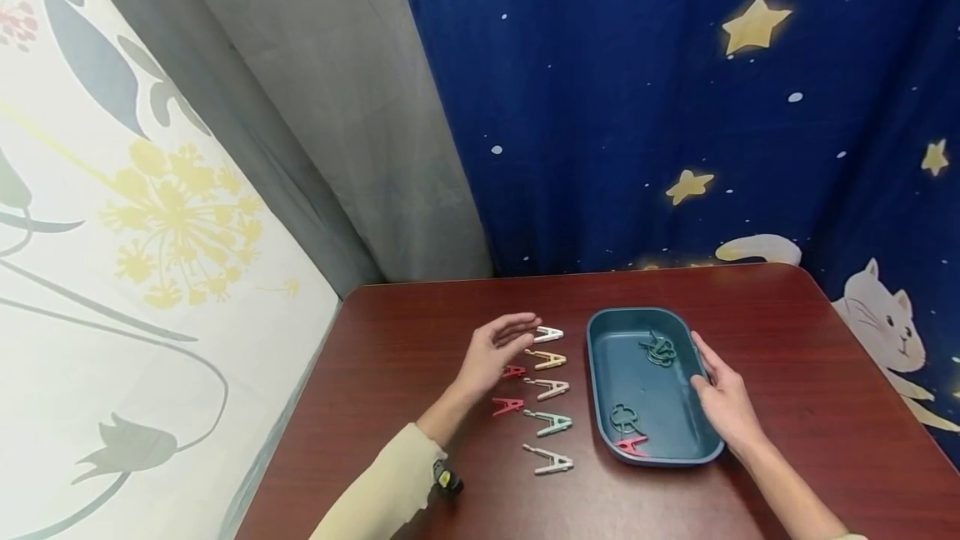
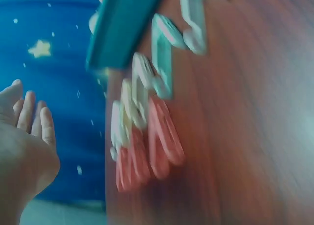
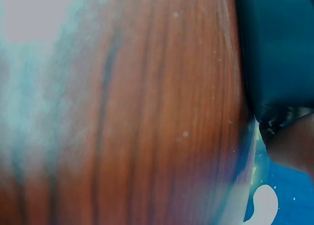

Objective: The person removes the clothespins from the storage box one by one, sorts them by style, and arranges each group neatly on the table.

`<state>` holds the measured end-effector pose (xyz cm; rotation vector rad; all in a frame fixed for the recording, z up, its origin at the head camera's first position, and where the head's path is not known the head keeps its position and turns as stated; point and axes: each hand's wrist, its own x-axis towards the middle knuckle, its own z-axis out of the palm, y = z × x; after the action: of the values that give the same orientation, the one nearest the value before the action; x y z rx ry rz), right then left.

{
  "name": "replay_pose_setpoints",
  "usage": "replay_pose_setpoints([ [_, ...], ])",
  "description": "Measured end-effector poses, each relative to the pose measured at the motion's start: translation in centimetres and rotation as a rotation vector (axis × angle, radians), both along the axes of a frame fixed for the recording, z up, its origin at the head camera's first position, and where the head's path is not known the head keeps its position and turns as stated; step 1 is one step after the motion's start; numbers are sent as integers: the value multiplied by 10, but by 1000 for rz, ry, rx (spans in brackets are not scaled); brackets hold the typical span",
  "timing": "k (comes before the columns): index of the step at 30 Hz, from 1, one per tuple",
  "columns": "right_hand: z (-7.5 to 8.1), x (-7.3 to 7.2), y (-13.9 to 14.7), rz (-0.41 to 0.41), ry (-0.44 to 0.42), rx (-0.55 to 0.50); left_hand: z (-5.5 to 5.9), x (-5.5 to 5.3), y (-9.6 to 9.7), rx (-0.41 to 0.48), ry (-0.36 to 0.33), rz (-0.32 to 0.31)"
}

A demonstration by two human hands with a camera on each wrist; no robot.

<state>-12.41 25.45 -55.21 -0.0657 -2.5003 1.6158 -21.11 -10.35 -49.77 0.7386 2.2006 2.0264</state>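
My left hand (image 1: 487,359) hovers at the far end of the clothespins, its fingers relaxed and nothing held. Closest to its fingertips lies a white clothespin (image 1: 550,334). Below that in a column come a yellow clothespin (image 1: 549,359), a beige one, a mint green clothespin (image 1: 551,422) and another white one. Two red clothespins (image 1: 508,407) lie left of the column. My right hand (image 1: 726,394) grips the right wall of a blue tray (image 1: 630,386), thumb over the rim. Inside the tray are a red clothespin (image 1: 632,445) and green looped pieces (image 1: 660,350).
The brown wooden table (image 1: 420,340) has a rounded far edge. Behind it hang a blue starry curtain (image 1: 585,148) and a grey curtain (image 1: 315,107). A flower-patterned white panel (image 1: 150,340) stands along the left side.
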Motion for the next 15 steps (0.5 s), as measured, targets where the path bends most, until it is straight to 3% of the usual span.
replay_pose_setpoints([
  [7, 2, 1, -2, -3, 3, -11, 4, 0, 55, 127, -104, -101],
  [15, 1, -1, -3, -27, -1, -8, 1, 5, 109, 105, -310, -341],
])
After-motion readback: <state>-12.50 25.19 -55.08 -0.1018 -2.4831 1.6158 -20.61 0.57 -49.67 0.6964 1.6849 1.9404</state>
